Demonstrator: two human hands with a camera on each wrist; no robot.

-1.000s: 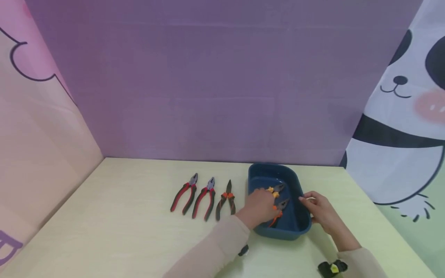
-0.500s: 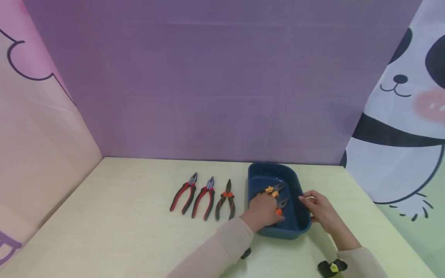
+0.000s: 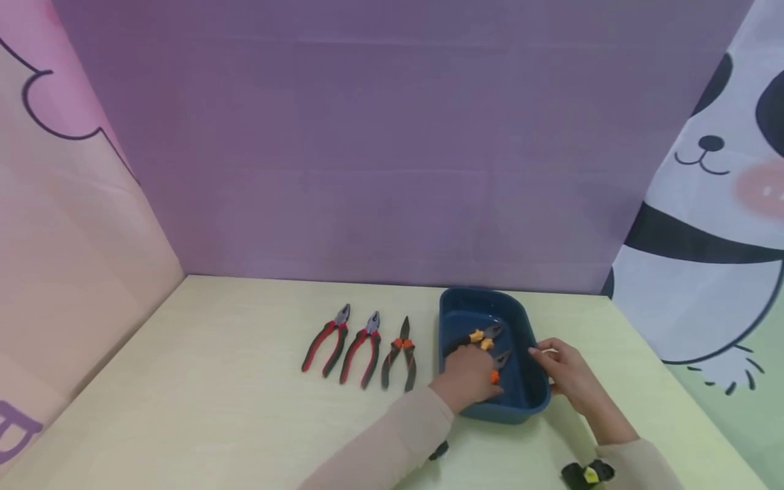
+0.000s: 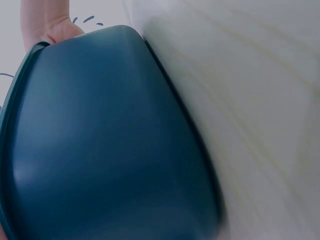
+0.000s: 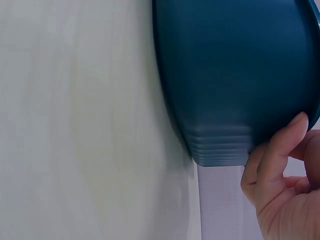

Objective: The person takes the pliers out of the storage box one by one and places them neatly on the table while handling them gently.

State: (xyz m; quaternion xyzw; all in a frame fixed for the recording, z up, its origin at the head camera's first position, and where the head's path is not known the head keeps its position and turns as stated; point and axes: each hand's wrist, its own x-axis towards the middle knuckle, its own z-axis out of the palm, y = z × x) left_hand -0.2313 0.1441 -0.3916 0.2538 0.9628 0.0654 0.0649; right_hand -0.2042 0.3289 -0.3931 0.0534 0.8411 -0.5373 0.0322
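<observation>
A dark blue plastic bin (image 3: 454, 299) holds two pairs of pliers. One has yellow-and-black handles (image 3: 476, 336); the other pair of pliers (image 3: 495, 376) shows orange near its joint. Inside the bin my left hand (image 3: 468, 376) lies over the orange pair's handles, its fingertips out of sight. My right hand (image 3: 566, 371) pinches the bin's right rim, also seen in the right wrist view, where that hand (image 5: 285, 185) meets the bin's wall (image 5: 240, 65). The left wrist view shows mostly the bin's outer wall (image 4: 100, 135).
Left of the bin, three more pliers lie in a row on the pale table (image 3: 214, 381): two red-and-black pliers (image 3: 327, 346) (image 3: 361, 354) and one orange-and-black pair (image 3: 400, 357). A purple backdrop (image 3: 392, 156) stands behind. Printed panels flank both sides.
My left hand has shifted slightly down and right inside the bin, covering more of the orange pliers' handles. The yellow-and-black handle shows more. My right hand stays on the rim.
</observation>
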